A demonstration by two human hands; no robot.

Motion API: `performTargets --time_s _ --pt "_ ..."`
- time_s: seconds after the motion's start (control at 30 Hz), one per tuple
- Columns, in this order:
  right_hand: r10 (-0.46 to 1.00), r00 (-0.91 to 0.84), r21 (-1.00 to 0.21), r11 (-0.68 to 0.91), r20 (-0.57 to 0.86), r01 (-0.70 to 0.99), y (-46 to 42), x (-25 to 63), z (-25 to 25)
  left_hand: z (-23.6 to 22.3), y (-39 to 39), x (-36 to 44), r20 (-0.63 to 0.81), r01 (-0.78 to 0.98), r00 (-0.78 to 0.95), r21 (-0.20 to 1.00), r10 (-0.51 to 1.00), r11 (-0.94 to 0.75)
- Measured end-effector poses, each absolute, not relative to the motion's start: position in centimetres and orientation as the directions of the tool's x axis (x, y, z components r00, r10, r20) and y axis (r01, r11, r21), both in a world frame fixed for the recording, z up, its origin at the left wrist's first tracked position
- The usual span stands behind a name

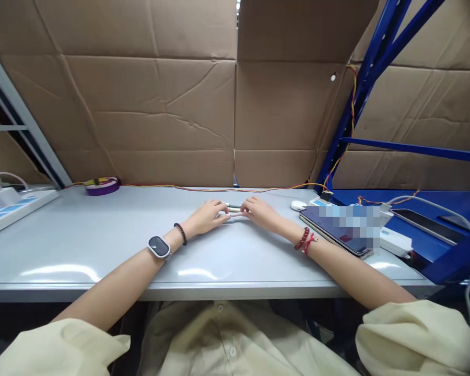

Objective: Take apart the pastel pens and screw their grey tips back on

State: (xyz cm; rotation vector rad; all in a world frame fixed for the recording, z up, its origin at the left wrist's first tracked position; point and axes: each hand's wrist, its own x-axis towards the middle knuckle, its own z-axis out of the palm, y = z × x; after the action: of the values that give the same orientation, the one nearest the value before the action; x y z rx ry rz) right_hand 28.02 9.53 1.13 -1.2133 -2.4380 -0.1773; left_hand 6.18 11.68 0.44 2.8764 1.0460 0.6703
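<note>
Near the middle of the table, my left hand (210, 216) and my right hand (260, 214) face each other with curled fingers. A slim, pale pink pen-like stick (237, 214) runs between them, one end pinched in each hand. Just behind it, several slim pens (234, 208), dark and pale, lie side by side on the table, partly covered by my fingers. A dark bead bracelet and a smart band (159, 247) circle my left wrist. Red bracelets (302, 238) are on my right wrist.
On the right lie a tablet-like device (329, 227), a white mouse-like object (298, 205), a white adapter (395, 241) and a phone (425, 225). A purple tape roll (102, 186) and a power strip (19, 211) are left. Thin wires (203, 190) cross the table's back edge.
</note>
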Motion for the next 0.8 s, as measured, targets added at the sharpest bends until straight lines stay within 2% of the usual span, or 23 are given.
performTargets --time_s 0.17,0.33,0.57,0.8 --pt "0.707 -0.493 -0.069 0.603 0.506 0.794 8.8 27.4 1.7 1.0 11.1 6.7 0.423 0.610 0.678 0.132 0.601 -0.781" --pt "0.773 -0.391 -0.222 0.550 0.499 0.805 8.7 27.6 2.0 1.5 10.4 6.9 0.444 0.638 0.647 0.130 0.620 -0.759" --pt "0.717 -0.440 -0.315 0.657 0.541 0.685 8.5 28.1 2.3 1.7 9.5 6.9 0.393 0.670 0.639 0.137 0.661 -0.730" --pt "0.803 -0.425 -0.397 0.582 0.417 0.710 8.3 28.1 2.0 1.8 9.5 7.1 0.373 0.641 0.666 0.156 0.646 -0.751"
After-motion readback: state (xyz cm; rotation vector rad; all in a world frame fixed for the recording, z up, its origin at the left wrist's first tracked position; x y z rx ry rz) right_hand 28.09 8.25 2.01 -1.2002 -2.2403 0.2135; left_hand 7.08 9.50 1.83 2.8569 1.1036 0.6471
